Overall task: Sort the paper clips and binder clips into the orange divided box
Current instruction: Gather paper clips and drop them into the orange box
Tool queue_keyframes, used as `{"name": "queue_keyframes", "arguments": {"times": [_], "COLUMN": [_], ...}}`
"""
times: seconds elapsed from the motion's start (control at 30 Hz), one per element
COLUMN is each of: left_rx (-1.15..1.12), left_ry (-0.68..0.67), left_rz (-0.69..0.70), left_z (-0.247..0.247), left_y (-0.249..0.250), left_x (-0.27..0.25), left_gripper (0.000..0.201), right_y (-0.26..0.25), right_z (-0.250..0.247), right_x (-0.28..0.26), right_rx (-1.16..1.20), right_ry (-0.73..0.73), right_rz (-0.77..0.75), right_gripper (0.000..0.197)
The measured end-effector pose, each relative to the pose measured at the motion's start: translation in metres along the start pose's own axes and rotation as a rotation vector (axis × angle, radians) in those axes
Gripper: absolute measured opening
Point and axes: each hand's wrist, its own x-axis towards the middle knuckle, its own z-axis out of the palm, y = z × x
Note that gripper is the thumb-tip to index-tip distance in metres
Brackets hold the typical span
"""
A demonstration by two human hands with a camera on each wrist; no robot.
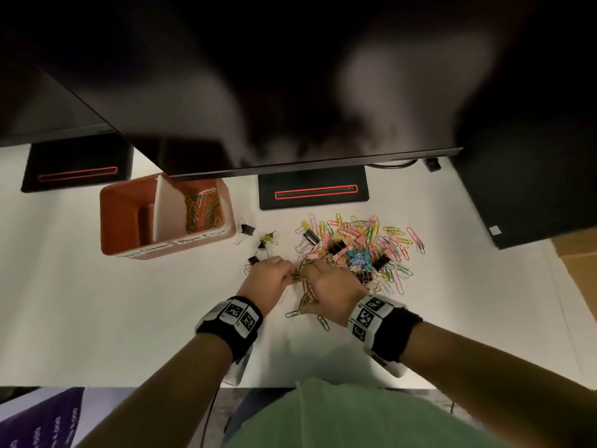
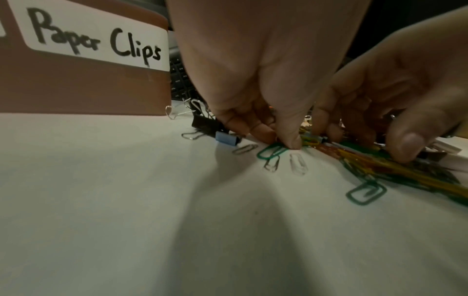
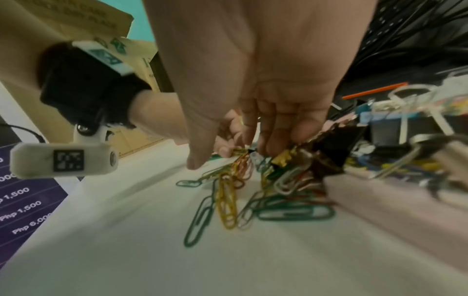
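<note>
The orange divided box (image 1: 129, 221) stands at the left. Its right compartment, labelled "Paper Clips" (image 2: 96, 40), holds several paper clips (image 1: 202, 208); the left compartment looks empty. A mixed pile of coloured paper clips and binder clips (image 1: 361, 247) lies to the right. Both hands meet over a bunch of green and yellow paper clips (image 1: 305, 291) on the white table. My left hand (image 1: 287, 275) pinches clips at the bunch's left end, its thumb tip on a green clip (image 2: 272, 152). My right hand (image 3: 253, 148) curls its fingers over the bunch (image 3: 228, 200).
Three black binder clips (image 1: 247, 228) (image 1: 265, 242) (image 1: 253, 260) lie loose between box and hands. Two monitor bases (image 1: 313, 192) (image 1: 77, 169) stand at the back under a dark screen (image 1: 290, 92). A black case (image 1: 533, 189) and cardboard (image 1: 578, 253) sit at the right.
</note>
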Motion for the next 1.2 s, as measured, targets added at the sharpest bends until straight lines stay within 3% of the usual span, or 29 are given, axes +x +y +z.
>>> {"name": "queue_keyframes", "arguments": {"times": [0.13,0.37,0.53,0.67,0.9,1.2], "left_rx": [0.044,0.054,0.086,0.079,0.104,0.102], "left_ry": [-0.006,-0.016,-0.044,-0.044,-0.084,-0.102], "left_rz": [-0.023,0.006,0.02,-0.004,-0.024,0.015], "left_z": [0.0,-0.006,-0.01,-0.01,-0.008,-0.013], "left_y": [-0.003,-0.013,-0.012,-0.01,-0.009,-0.012], "left_x": [0.004,0.003,0.0,0.0,0.002,0.001], "left_gripper": [0.003,0.006,0.006,0.017,0.017,0.014], "right_y": [-0.007,0.007,0.005,0.002,0.001,-0.001], "right_z": [0.003,-0.002,-0.011,-0.01,-0.01,-0.018], "right_x": [0.01,0.016,0.024,0.025,0.019,0.023], "right_rx": [0.006,0.059,0.139,0.12,0.056,0.069], "right_ry": [0.046,0.083,-0.04,-0.023,0.012,-0.098], "right_rz": [0.022,0.007,0.13,0.176,0.063,0.093], "right_gripper": [0.059,0.014,0.027,0.028,0.022,0.021]}}
